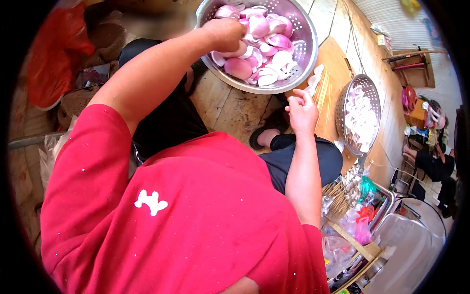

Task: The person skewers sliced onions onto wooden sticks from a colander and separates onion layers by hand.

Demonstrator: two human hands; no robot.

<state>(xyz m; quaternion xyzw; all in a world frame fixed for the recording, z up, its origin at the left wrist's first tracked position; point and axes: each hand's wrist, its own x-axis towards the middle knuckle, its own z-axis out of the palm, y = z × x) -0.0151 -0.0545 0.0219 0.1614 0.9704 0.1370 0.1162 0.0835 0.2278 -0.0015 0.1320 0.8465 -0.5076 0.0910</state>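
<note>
My left hand reaches into a large metal colander at the top, its curled fingers closed among the onion pieces. These are purple outside and white inside; a piece seems to be in its grasp, though the fingertips are partly hidden. Lower and to the right, my right hand has its fingers bent and closed. At its fingertips is a skewer of onion pieces, which it appears to hold. Beside that lies a bundle of thin wooden skewers on a wooden board.
A second colander with white onion pieces stands right of the board. Stacked skewers and plastic bags lie at lower right. A red bag hangs at left. Another person's legs show at far right.
</note>
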